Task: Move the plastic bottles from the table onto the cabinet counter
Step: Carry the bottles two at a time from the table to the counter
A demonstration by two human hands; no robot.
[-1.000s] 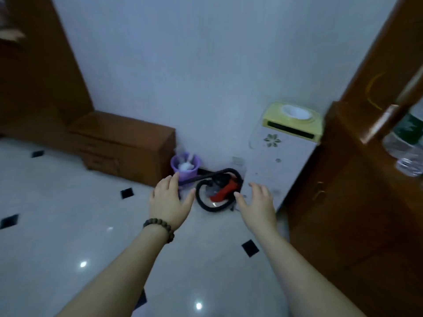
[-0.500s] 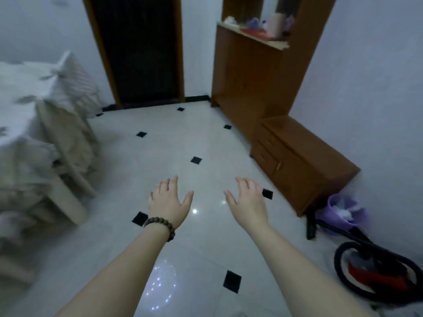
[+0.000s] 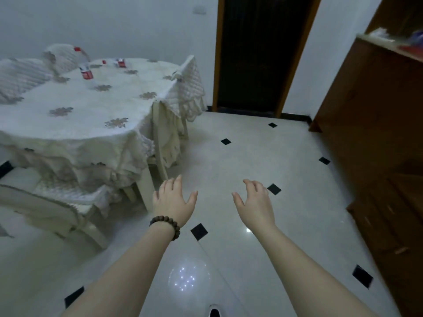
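A table [image 3: 75,124] under a white flowered cloth fills the left of the view. On its far part stands a clear plastic bottle [image 3: 85,69] with a red cap and red label. A second bottle [image 3: 120,62] with a red label lies farther back. My left hand [image 3: 173,202], with a bead bracelet at the wrist, and my right hand [image 3: 255,203] are both held out over the floor, fingers apart and empty. Both are well short of the table and the bottles.
Covered chairs [image 3: 57,209] stand around the table, one close at the lower left. A brown wooden cabinet [image 3: 375,138] runs along the right side, with items on its upper shelf [image 3: 389,41]. A dark doorway [image 3: 258,53] is straight ahead across white tiled floor.
The view has swung left, from the wall, water dispenser and vacuum cleaner, past the low cabinet, to the table and doorway. Both hands stay out in front, open and empty.
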